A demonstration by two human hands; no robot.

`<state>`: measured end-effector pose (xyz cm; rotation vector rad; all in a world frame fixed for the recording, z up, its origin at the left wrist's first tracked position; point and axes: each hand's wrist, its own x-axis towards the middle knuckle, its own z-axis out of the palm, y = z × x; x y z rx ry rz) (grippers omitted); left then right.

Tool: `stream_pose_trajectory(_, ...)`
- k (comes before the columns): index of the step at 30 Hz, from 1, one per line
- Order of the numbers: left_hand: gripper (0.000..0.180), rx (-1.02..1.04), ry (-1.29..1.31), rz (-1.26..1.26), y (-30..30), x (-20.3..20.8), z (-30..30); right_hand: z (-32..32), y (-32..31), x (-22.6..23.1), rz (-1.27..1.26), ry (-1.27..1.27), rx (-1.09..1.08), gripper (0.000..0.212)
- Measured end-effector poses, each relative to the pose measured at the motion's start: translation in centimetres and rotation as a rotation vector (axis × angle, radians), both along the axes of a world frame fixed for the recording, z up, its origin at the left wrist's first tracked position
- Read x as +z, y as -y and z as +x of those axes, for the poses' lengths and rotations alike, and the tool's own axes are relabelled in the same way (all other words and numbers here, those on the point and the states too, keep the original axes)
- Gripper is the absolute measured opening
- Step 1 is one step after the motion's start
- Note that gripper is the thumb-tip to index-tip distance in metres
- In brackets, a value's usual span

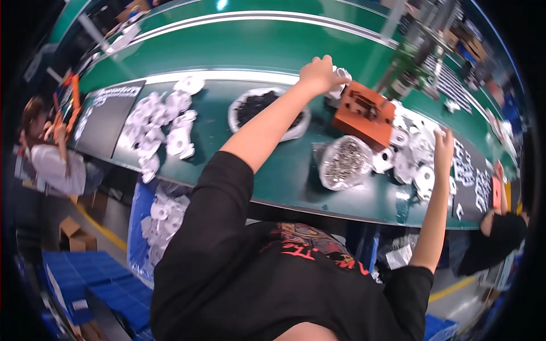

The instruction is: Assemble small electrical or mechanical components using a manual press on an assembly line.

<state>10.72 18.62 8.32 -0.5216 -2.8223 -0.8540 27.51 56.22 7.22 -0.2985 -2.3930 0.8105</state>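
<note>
My left hand [318, 75] is stretched to the far side of the bench, its fingers closed around a white plastic part [342, 75]. Just right of it stands an orange block fixture [364, 116] with cut-outs in its top. My right hand [443, 149] is at the right edge of a pile of white round plastic parts [408, 159], fingers apart, with nothing visible in it. Between my arms sits a plastic-lined bowl of small metal screws or pins [346, 163]. Under my left forearm, a lined bowl holds black pieces [256, 106].
A green press-like machine [405, 79] rises behind the fixture. More white parts [162, 116] lie at left, beside a dark tray [108, 122]. Another dark tray [472, 176] is at right. A blue bin [139, 219] sits below the bench. One person works at each side.
</note>
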Motion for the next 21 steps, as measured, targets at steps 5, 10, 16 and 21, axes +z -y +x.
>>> stream_pose_trajectory(5, 0.075, 0.097, -0.077, 0.296, 6.3, -4.8, -4.6, 1.4, 3.5, -5.2, 0.278, 0.247, -0.213, 0.065)
stream_pose_trajectory(10, 0.070, -0.067, -0.135, 0.341, 10.9, -1.7, 0.8, 1.2, 5.4, -4.5, 0.080, 0.224, -0.160, 0.065)
stream_pose_trajectory(16, 0.071, 0.544, -0.281, -0.112, 26.3, -1.9, 11.9, 1.0, 4.0, -4.5, 0.050, 0.105, -0.134, 0.067)
stream_pose_trajectory(21, 0.076, 0.830, -0.080, -0.346, 30.2, -5.8, 18.4, 2.8, 6.5, -3.6, 0.048, -0.191, -0.247, 0.070)
